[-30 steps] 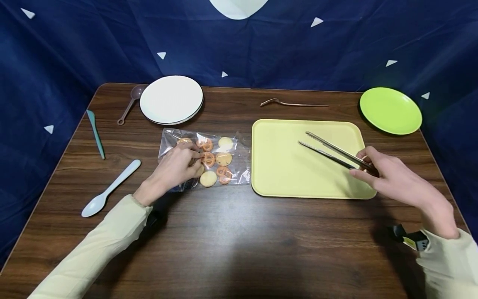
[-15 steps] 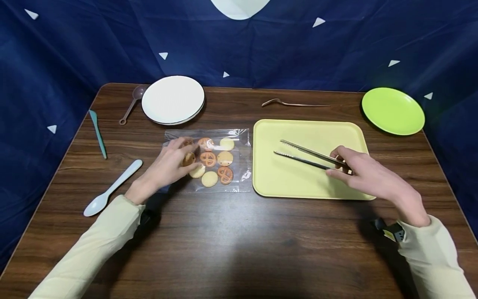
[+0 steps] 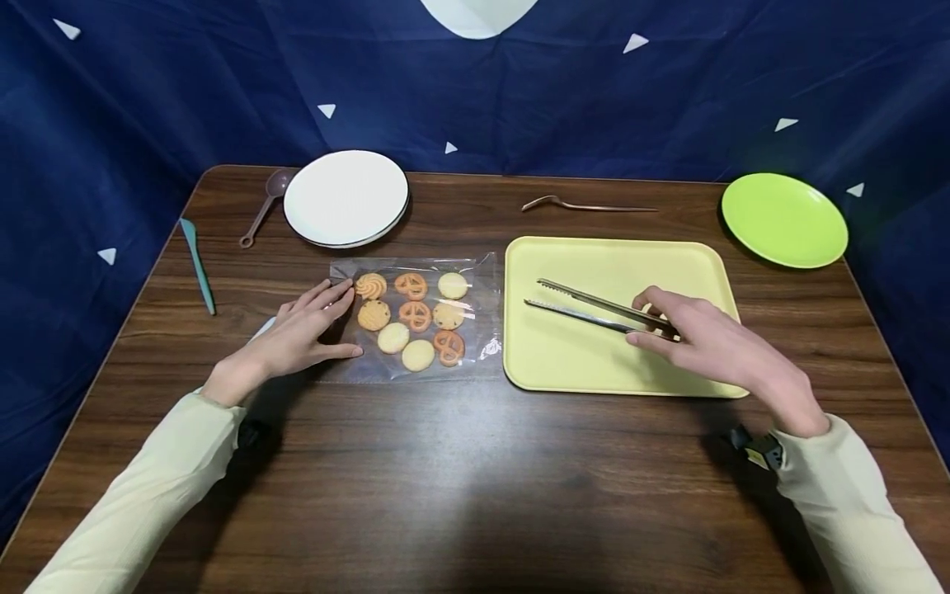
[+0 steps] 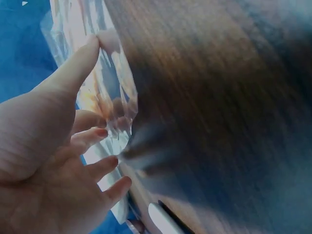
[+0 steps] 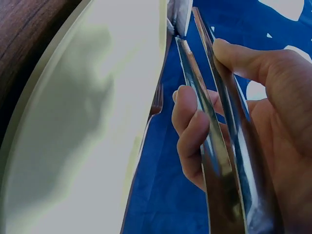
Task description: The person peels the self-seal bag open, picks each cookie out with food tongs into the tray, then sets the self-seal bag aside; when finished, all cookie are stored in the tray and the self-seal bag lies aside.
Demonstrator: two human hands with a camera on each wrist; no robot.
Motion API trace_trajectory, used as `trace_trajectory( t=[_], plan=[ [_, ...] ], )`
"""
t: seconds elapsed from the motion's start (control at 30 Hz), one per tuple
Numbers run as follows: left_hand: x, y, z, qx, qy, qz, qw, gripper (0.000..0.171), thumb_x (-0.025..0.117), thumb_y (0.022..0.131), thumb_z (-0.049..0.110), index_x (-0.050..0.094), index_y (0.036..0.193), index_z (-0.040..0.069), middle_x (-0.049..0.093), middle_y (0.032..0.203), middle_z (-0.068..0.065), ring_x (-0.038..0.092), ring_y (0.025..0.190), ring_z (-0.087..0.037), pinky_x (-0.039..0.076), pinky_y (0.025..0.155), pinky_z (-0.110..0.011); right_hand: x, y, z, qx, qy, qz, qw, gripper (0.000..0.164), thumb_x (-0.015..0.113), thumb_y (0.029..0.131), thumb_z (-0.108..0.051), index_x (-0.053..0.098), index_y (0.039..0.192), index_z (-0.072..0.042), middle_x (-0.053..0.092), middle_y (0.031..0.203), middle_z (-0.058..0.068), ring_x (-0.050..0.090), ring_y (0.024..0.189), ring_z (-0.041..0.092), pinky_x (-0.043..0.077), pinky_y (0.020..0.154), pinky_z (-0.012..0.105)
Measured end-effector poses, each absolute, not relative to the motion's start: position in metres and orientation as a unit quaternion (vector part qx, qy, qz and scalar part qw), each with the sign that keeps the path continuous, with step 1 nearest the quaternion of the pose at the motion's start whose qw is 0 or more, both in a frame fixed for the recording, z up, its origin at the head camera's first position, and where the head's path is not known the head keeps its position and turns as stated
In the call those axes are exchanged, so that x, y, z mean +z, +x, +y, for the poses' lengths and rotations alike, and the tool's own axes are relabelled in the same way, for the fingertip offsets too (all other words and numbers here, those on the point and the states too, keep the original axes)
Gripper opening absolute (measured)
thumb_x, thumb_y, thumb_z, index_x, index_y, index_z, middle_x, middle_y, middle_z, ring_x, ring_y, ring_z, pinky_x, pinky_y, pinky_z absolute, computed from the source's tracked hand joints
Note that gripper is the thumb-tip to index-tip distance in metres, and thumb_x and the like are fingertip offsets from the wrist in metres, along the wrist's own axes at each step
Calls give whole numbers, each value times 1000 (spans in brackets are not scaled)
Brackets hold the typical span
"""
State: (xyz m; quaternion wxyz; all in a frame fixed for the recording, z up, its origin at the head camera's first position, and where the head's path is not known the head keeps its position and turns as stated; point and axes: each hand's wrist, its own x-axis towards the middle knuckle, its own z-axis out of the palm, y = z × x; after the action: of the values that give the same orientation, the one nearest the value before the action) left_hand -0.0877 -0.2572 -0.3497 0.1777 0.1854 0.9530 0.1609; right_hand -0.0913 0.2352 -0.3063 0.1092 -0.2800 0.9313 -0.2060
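The two hands were well apart. In the left half of the frame, the left hand (image 3: 293, 334) lay palm down with its fingers spread, the tips over the left end of a clear plastic bag (image 3: 486, 313); whether they touched it could not be told. Right of centre, the right hand (image 3: 698, 334) was clamped on metal tongs (image 3: 594, 301), whose two arms stood apart over the yellow tray (image 3: 564, 363), tips pointing left. The bag lay left of centre, just beside the tray, with round cookies (image 3: 373, 315) and pretzels (image 3: 415, 316) inside. A pale blue utensil (image 3: 264, 327) was mostly hidden by the left hand. A teal knife (image 3: 197, 266), a brown scoop (image 3: 278, 183) and a white plate (image 3: 345, 198) occupied the upper left, a fork (image 3: 601, 208) the upper middle, and a green plate (image 3: 784, 220) the upper right.
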Motion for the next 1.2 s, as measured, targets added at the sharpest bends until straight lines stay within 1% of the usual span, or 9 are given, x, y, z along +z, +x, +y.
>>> trace_trajectory(
  t=[0.17,0.3,0.47,0.57,0.7,0.87,0.97,1.1,1.2],
  plan=[
    [-351,-88,-257,164,183,955,166,84,70,83,39,30,142,-6,18,152,-22,11,136,-47,14,91,-74,-309,-95,229,-209,-294,926,110,31,60,92,-35,53,110,-12,56,83,-2,50,68,12,41,64,32],
    [-352,-89,-255,161,183,958,149,80,72,82,35,35,139,-7,24,149,-24,17,133,-48,18,90,-72,-312,-98,222,-216,-311,920,98,31,63,90,-32,55,109,-10,56,83,-3,48,63,10,41,61,30],
    [-353,-90,-253,150,186,964,120,68,73,82,31,46,133,-7,33,144,-24,25,130,-47,22,89,-68,-314,-100,214,-206,-323,919,89,33,64,90,-33,57,111,-9,56,85,-1,47,64,10,41,63,31],
    [-353,-90,-251,143,191,965,111,63,72,83,31,50,130,-6,37,142,-24,29,128,-46,22,90,-68,-314,-100,210,-198,-326,920,86,34,64,89,-33,57,112,-8,57,87,2,48,67,12,41,65,32],
    [-351,-91,-250,137,197,964,112,62,71,84,31,51,130,-6,38,141,-24,30,128,-45,22,91,-68,-314,-101,207,-190,-325,922,94,37,65,89,-33,57,114,-7,58,89,3,49,68,12,42,66,33],
    [-348,-91,-252,132,209,961,122,62,71,84,31,51,129,-7,37,141,-25,29,129,-45,23,93,-67,-316,-102,206,-183,-323,923,102,38,64,89,-34,57,115,-7,58,89,3,49,67,12,42,64,33],
    [-347,-90,-254,129,217,960,123,60,70,85,29,51,129,-7,37,141,-26,29,129,-45,23,93,-67,-316,-101,205,-181,-321,924,101,39,64,89,-35,57,116,-7,58,90,4,49,67,12,42,64,33],
    [-348,-89,-255,130,227,959,108,51,68,88,24,54,127,-6,40,139,-25,33,127,-43,24,92,-67,-316,-101,204,-180,-319,925,100,39,64,89,-36,57,116,-8,58,89,3,50,66,11,42,63,33],
    [-348,-89,-254,132,231,960,92,45,68,87,21,58,123,-4,44,137,-24,35,125,-41,25,91,-66,-316,-100,202,-179,-317,926,102,39,64,89,-36,57,116,-9,58,88,3,49,65,11,42,63,33]
  ],
)
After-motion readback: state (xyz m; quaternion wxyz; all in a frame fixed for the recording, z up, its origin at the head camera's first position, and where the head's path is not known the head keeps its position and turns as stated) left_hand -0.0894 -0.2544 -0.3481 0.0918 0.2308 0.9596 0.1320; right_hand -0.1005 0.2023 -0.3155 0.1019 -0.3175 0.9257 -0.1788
